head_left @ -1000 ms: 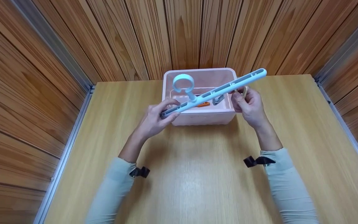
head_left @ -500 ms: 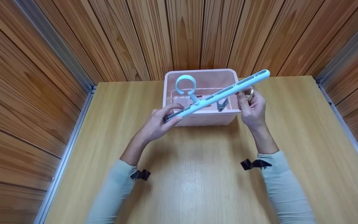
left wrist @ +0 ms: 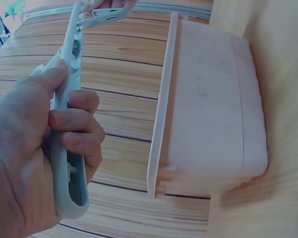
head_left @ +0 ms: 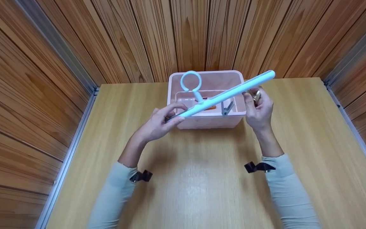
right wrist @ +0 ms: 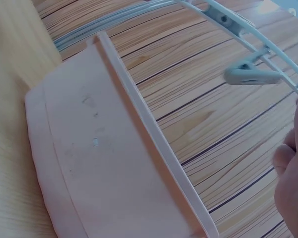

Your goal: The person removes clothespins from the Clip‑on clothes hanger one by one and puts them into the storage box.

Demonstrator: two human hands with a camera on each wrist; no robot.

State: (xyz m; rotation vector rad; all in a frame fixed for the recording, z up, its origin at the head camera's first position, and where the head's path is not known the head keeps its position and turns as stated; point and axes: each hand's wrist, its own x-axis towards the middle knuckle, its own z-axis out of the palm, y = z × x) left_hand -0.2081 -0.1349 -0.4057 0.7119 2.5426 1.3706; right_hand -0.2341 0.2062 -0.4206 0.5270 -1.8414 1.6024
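Observation:
A light blue clip hanger [head_left: 227,95] with a round hook is held above the pink bin, slanting up to the right. My left hand [head_left: 157,125] grips its lower left end; in the left wrist view the fingers of my left hand [left wrist: 32,134] curl round the slotted bar. My right hand [head_left: 260,109] pinches a small beige clip [head_left: 257,96] under the bar's right part; fingers partly hide it. A grey clip [head_left: 227,108] hangs from the bar between the hands. The same grey clip [right wrist: 253,74] shows in the right wrist view.
The pink bin [head_left: 210,121] stands at the back of the wooden table [head_left: 195,178], close to the plank wall [head_left: 189,35]. Inside it lies an orange item [head_left: 211,107], partly covered by the hanger. Metal rails [head_left: 63,159] run along the table's sides.
The hanger has shifted slightly right and rolled, so less of its slotted side faces the head view. The grey clip shows more fully. My right hand has moved slightly right with the beige clip.

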